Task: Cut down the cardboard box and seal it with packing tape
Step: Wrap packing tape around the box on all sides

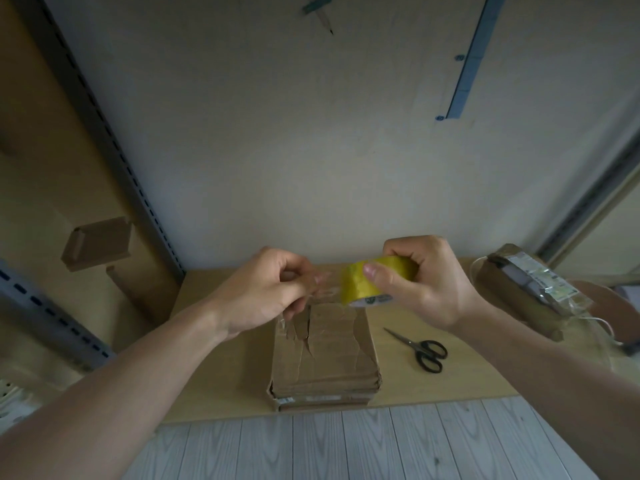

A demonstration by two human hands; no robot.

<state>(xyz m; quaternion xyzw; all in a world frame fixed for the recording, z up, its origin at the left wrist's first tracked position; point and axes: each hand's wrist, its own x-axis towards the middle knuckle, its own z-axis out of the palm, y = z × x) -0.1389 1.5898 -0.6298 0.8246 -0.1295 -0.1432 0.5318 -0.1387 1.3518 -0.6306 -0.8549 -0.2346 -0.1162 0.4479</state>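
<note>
A flattened, torn cardboard box [323,362] lies on the wooden table [225,375], its near end at the table's front edge. Above its far end my right hand [426,282] grips a yellow roll of packing tape [372,282], thumb pressed on the roll's face. My left hand [263,289] pinches the clear loose tape end [323,289], a short strip stretched between hand and roll. Both hands hover over the box without touching it.
Black scissors [424,349] lie shut on the table right of the box. A wrapped parcel [530,292] sits at the right edge. A metal shelf upright [114,157] and cardboard pieces [98,247] stand at left. Grey plank floor [329,445] lies below the table edge.
</note>
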